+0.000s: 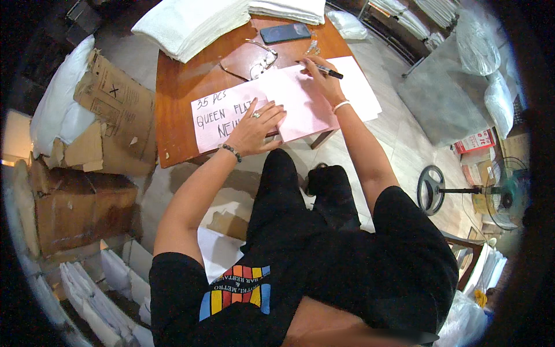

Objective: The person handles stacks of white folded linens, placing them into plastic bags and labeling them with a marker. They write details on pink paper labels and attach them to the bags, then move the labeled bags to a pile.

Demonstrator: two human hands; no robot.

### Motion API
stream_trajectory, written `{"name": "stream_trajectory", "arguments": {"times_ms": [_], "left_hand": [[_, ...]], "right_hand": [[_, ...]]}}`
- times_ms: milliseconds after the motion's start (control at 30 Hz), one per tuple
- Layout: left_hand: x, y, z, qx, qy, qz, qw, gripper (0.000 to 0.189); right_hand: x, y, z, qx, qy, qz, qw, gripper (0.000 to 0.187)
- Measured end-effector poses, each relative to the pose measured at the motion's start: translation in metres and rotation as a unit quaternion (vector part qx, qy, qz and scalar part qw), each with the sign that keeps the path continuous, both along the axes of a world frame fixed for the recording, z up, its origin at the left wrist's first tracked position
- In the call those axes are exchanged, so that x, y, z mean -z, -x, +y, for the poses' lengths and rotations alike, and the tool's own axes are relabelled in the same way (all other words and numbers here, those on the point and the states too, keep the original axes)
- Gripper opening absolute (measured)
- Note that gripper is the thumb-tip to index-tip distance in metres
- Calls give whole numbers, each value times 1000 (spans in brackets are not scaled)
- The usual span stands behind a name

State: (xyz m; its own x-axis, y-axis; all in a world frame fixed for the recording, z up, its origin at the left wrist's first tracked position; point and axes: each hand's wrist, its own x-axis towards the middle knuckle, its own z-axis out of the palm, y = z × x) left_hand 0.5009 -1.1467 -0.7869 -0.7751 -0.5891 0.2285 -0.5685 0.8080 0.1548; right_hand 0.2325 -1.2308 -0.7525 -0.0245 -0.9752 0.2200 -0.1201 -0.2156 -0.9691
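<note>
My left hand [259, 128] lies flat with fingers spread on a pink sheet of paper [206, 130] that bears large black handwriting; it also touches the edge of a second pink sheet [299, 119]. In my right hand [323, 82] is a black marker pen [329, 72], held over the second pink sheet, its tip pointing up and left. That sheet overlaps the written one and shows no writing. White paper [362, 89] lies under it at the right. Eyeglasses [263, 65] rest just beyond the sheets, near a smartphone [285, 33] and a small clear item [312, 45].
Folded white textiles [195, 28] cover the far part of the wooden table [173, 99]. A cardboard box [121, 108] with a white bag [60, 104] stands to the left. A pedestal fan [505, 195] and plastic-wrapped bundles [477, 47] are at the right.
</note>
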Motion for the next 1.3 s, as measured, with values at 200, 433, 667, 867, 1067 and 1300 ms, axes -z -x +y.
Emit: {"name": "stream_trajectory", "arguments": {"times_ms": [200, 433, 667, 867, 1067, 1300], "left_hand": [[-1, 5, -2, 5, 12, -14, 1000, 80], [1, 6, -3, -1, 27, -36, 999, 78], [3, 4, -5, 20, 19, -19, 999, 68], [2, 4, -7, 36, 7, -22, 999, 71], [5, 3, -8, 56, -13, 2, 998, 77], [5, -3, -2, 145, 4, 21, 989, 67]], "right_hand": [[20, 38, 45, 130, -41, 29, 990, 24], [3, 40, 58, 158, -32, 136, 978, 19], [-4, -2, -11, 47, 21, 62, 997, 28], [20, -29, -32, 55, 35, 57, 996, 23], [37, -24, -45, 31, 62, -2, 998, 25], [49, -19, -53, 67, 37, -42, 996, 20]]}}
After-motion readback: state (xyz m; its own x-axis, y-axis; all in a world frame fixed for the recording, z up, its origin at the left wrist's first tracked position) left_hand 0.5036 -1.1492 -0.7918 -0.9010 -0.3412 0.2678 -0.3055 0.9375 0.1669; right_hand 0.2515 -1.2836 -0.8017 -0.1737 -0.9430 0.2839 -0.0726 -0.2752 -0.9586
